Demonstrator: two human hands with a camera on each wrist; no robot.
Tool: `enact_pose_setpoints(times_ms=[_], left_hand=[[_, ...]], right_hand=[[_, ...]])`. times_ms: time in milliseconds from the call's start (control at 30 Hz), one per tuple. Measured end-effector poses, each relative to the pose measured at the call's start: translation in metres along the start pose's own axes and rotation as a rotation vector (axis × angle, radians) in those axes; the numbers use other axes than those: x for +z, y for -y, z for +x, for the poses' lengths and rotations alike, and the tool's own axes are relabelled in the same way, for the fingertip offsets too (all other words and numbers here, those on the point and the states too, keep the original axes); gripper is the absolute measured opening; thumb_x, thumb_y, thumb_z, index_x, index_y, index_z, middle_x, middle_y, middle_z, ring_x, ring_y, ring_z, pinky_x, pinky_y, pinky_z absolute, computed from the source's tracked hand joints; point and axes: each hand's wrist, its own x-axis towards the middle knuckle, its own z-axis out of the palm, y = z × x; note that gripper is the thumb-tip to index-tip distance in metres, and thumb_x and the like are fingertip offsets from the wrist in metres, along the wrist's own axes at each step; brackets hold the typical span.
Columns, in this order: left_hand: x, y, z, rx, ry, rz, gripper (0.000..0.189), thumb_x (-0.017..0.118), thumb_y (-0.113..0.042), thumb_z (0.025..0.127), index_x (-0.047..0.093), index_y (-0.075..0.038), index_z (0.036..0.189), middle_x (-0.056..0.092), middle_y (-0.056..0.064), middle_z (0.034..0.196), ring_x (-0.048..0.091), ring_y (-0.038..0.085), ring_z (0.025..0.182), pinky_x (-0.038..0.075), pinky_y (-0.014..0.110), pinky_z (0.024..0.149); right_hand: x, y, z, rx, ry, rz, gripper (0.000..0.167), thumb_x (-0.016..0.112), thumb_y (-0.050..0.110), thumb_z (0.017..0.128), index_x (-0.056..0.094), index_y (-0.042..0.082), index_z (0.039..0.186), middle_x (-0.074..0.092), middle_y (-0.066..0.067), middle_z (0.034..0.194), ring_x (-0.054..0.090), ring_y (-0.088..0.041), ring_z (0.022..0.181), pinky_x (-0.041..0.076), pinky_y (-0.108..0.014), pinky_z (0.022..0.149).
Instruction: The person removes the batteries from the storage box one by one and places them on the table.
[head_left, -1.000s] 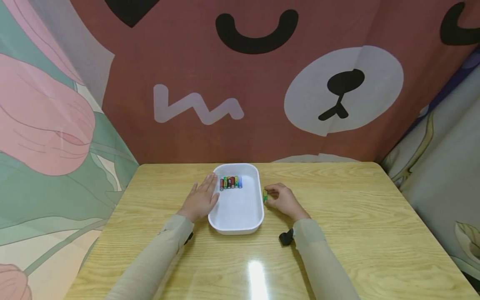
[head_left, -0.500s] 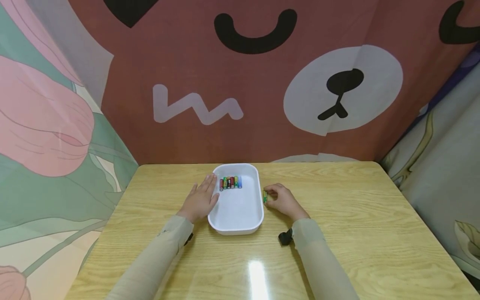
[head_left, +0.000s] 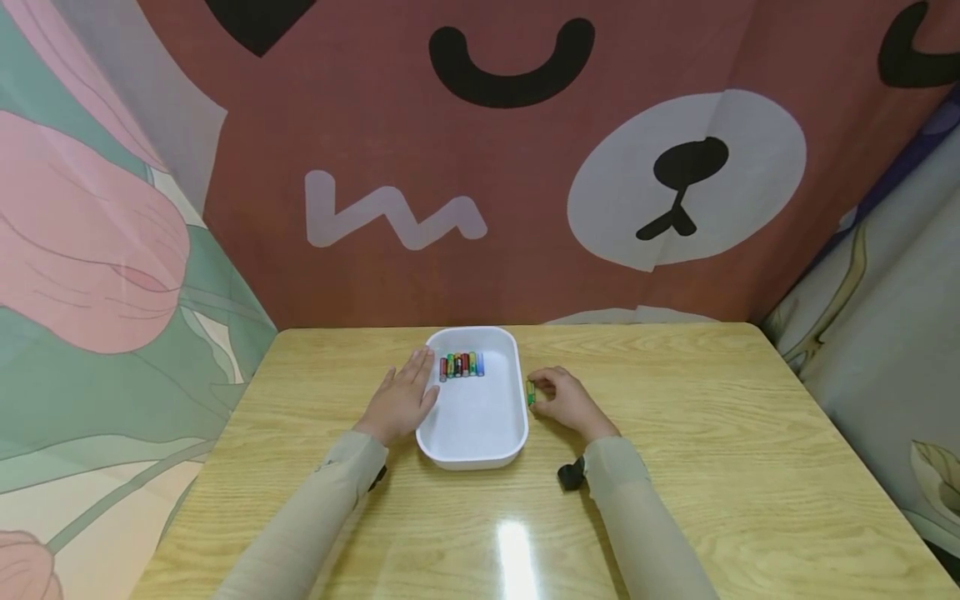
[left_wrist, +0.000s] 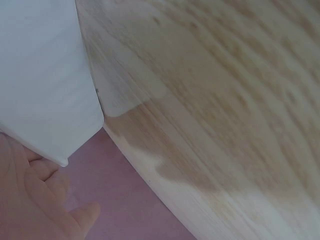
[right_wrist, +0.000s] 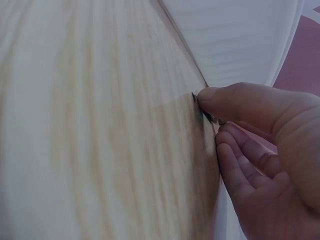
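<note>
In the head view, the white tray (head_left: 472, 461) stands on the table (head_left: 750, 467), in the lower middle of the frame, between the two hands. The small green-and-yellow battery (head_left: 531, 392) is outside this tray, just beside its right wall, a little right of the middle of the frame. Its long side runs up and down in the frame.

The right hand (head_left: 568, 404) is to the right of this battery and has it between the thumb and the fingers. The fingertips are at its upper end and the thumb is near its lower end, so the hand is closed only as much as the thin battery allows. In the right wrist view, the thumb covers most of the battery and only a dark green part is seen near the middle right. I cannot tell if the battery touches the table.

The left hand (head_left: 400, 406) is on the other side of the tray, well apart from this battery. Its fingers are extended along the left rim, and it grasps nothing. In the left wrist view, this hand appears in the lower left corner, against the tray wall.

Inside the tray, toward its upper left part, six batteries (head_left: 462, 365) lie side by side in one row, in red, green, dark, yellow and blue colours. They are near the left fingertips.
</note>
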Motion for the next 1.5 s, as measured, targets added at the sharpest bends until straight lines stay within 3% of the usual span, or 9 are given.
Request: enact_pose_setpoints(times_ms=[267, 567, 833, 1100, 1300, 1500], left_hand=[[0.002, 0.0, 0.001, -0.011, 0.008, -0.005, 0.069, 0.032, -0.042, 0.109, 0.009, -0.005, 0.163, 0.005, 0.009, 0.17, 0.007, 0.028, 0.156, 0.013, 0.057, 0.124], [0.003, 0.002, 0.003, -0.004, -0.027, -0.028, 0.069, 0.031, -0.043, 0.109, 0.009, -0.006, 0.163, 0.006, 0.008, 0.17, 0.009, 0.029, 0.156, 0.015, 0.057, 0.123], [0.003, 0.003, 0.001, -0.01, -0.009, -0.029, 0.069, 0.033, -0.043, 0.109, 0.009, -0.005, 0.162, 0.006, 0.008, 0.17, 0.007, 0.028, 0.156, 0.013, 0.056, 0.124], [0.002, 0.0, 0.001, 0.001, 0.015, -0.038, 0.07, 0.033, -0.042, 0.109, 0.008, -0.005, 0.162, 0.004, 0.009, 0.17, 0.005, 0.028, 0.156, 0.013, 0.056, 0.124], [0.001, 0.0, 0.002, 0.002, 0.017, -0.032, 0.069, 0.032, -0.042, 0.109, 0.007, -0.005, 0.162, 0.003, 0.008, 0.17, 0.005, 0.028, 0.156, 0.012, 0.055, 0.124], [-0.002, 0.0, -0.001, -0.006, 0.02, -0.03, 0.069, 0.033, -0.041, 0.109, 0.007, -0.006, 0.162, 0.003, 0.008, 0.17, 0.005, 0.028, 0.156, 0.014, 0.056, 0.124]], right_hand=[[0.001, -0.001, 0.0, 0.013, -0.004, 0.014, 0.051, 0.079, 0.0, 0.084, 0.062, -0.002, 0.132, 0.059, -0.017, 0.125, 0.058, -0.035, 0.12, 0.047, -0.046, 0.108], [-0.001, 0.001, 0.001, 0.013, -0.017, 0.006, 0.054, 0.08, 0.001, 0.082, 0.062, 0.0, 0.133, 0.059, -0.016, 0.125, 0.058, -0.034, 0.12, 0.046, -0.045, 0.109], [0.001, 0.003, -0.001, 0.001, -0.001, 0.016, 0.056, 0.082, 0.005, 0.083, 0.061, 0.001, 0.135, 0.058, -0.017, 0.126, 0.057, -0.035, 0.12, 0.046, -0.047, 0.108], [-0.005, 0.006, -0.006, 0.007, 0.023, 0.06, 0.069, 0.078, 0.003, 0.085, 0.048, 0.001, 0.147, 0.052, -0.024, 0.136, 0.054, -0.043, 0.126, 0.044, -0.054, 0.109], [-0.014, 0.017, -0.008, 0.004, -0.007, 0.086, 0.053, 0.061, -0.001, 0.097, 0.047, 0.001, 0.148, 0.05, -0.026, 0.14, 0.054, -0.045, 0.124, 0.049, -0.057, 0.102], [-0.02, 0.032, -0.008, -0.015, -0.064, 0.105, 0.046, 0.058, 0.006, 0.099, 0.051, 0.001, 0.144, 0.056, -0.024, 0.135, 0.059, -0.042, 0.116, 0.055, -0.053, 0.092]])
